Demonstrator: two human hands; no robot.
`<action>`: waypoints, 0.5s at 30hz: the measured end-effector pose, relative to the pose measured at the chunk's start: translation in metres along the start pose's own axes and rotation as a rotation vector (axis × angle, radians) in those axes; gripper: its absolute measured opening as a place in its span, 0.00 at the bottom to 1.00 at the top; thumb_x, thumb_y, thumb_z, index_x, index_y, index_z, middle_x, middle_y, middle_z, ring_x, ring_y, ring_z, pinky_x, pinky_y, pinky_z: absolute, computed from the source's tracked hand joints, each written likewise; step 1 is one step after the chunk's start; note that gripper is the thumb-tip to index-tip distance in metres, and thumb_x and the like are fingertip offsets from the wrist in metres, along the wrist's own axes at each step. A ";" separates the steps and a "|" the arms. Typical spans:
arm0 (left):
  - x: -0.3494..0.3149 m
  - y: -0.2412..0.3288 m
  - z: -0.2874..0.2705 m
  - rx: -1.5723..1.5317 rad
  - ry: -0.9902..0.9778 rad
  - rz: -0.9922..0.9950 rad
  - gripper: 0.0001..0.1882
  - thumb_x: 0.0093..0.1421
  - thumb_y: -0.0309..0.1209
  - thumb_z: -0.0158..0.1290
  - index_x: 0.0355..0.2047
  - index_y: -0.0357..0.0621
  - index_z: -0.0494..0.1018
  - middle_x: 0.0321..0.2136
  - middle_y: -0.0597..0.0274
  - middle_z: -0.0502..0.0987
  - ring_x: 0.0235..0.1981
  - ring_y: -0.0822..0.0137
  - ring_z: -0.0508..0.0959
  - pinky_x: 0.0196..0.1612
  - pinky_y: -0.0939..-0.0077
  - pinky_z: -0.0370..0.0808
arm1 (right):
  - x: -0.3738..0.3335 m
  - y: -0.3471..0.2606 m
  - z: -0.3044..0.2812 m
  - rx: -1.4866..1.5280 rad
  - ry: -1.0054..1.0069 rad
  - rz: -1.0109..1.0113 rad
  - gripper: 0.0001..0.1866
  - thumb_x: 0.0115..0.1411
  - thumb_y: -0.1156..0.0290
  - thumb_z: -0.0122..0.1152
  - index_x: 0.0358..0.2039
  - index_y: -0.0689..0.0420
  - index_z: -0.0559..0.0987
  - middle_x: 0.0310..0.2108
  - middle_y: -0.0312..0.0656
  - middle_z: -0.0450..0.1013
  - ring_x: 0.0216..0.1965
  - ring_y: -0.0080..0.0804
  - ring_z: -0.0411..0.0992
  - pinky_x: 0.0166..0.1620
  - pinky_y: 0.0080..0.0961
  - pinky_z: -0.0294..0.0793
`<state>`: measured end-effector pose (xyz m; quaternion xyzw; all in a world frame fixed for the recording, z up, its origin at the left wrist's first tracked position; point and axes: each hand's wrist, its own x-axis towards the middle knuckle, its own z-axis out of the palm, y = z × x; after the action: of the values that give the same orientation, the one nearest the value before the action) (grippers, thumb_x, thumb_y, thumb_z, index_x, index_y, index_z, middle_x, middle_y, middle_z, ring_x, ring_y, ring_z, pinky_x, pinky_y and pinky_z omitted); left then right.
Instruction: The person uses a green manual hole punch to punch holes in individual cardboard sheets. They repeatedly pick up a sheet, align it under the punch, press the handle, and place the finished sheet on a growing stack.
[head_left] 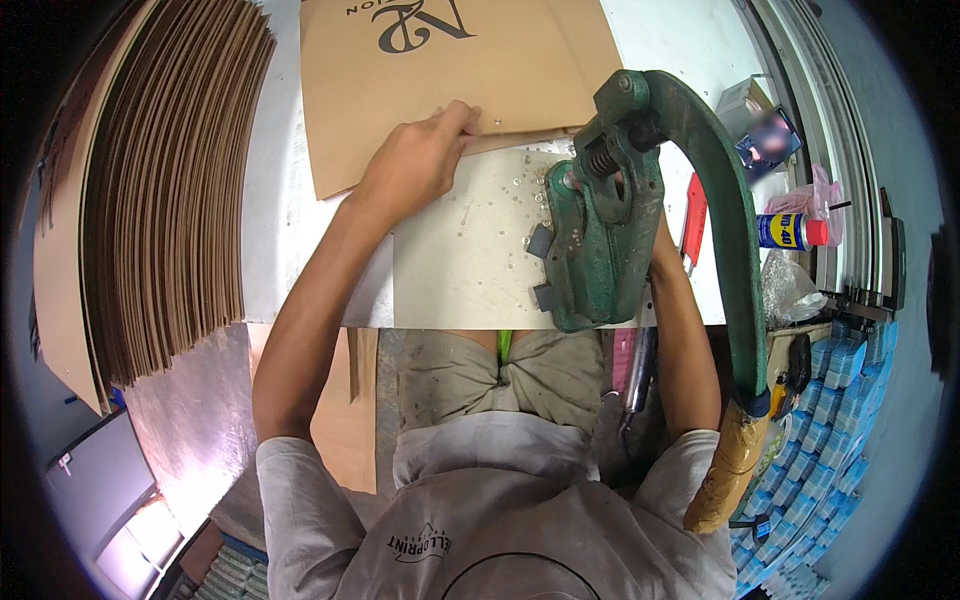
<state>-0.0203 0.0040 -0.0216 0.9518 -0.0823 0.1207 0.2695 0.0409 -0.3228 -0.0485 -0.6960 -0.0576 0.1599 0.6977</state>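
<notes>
The left hand (415, 155) lay on a flat brown cardboard sheet with dark printed lettering (450, 70), its fingers curled over the sheet's near edge and pinching it close to the spot where two small metal eyelets sat in the cardboard. That sheet rested at the far middle of the white tabletop (275, 200), its near edge overlapping a pale scuffed work plate (460, 250) that reached to the near edge of the tabletop and was scattered with tiny loose metal rings. Just right of the hand, on the same plate, stood a green cast-iron hand press with a coil spring at its head (600, 230); its long curved green lever (725, 230) arched over to the right and came down past the near edge, ending in a handle wrapped in brown tape (735, 465). The right hand was hidden behind the press body, only its forearm (685, 340) showing, so its grip could not be told. Along the left edge of the tabletop a tall fanned stack of brown cardboard sheets (170, 190) stood on edge. Near the right edge lay a red-handled tool (693, 220) and a blue and yellow spray can with a red cap (790, 232), with stacks of small blue boxes (840, 400) below them.
</notes>
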 end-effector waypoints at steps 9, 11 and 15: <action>0.013 0.062 0.030 0.082 0.181 0.197 0.14 0.57 0.21 0.53 0.43 0.42 0.80 0.45 0.53 0.79 0.46 0.54 0.82 0.43 0.59 0.82 | 0.012 -0.016 -0.008 -0.135 -0.056 0.080 0.19 0.67 0.64 0.66 0.54 0.61 0.79 0.41 0.37 0.80 0.37 0.22 0.77 0.39 0.25 0.79; 0.015 0.068 0.034 -0.009 0.131 0.158 0.16 0.58 0.25 0.55 0.46 0.43 0.82 0.43 0.54 0.78 0.46 0.54 0.80 0.48 0.58 0.79 | 0.007 -0.018 0.006 0.121 0.014 0.070 0.18 0.67 0.64 0.67 0.52 0.61 0.80 0.40 0.36 0.80 0.36 0.22 0.77 0.38 0.24 0.78; 0.008 0.085 0.036 -0.165 0.073 0.094 0.12 0.56 0.34 0.64 0.38 0.42 0.85 0.39 0.56 0.78 0.40 0.51 0.77 0.47 0.58 0.73 | -0.004 -0.027 0.014 0.256 0.089 0.074 0.16 0.66 0.64 0.68 0.49 0.61 0.82 0.38 0.36 0.80 0.34 0.22 0.77 0.36 0.22 0.77</action>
<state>-0.0243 -0.0873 -0.0074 0.9166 -0.1266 0.1606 0.3437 0.0371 -0.3097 -0.0213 -0.6094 0.0200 0.1605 0.7762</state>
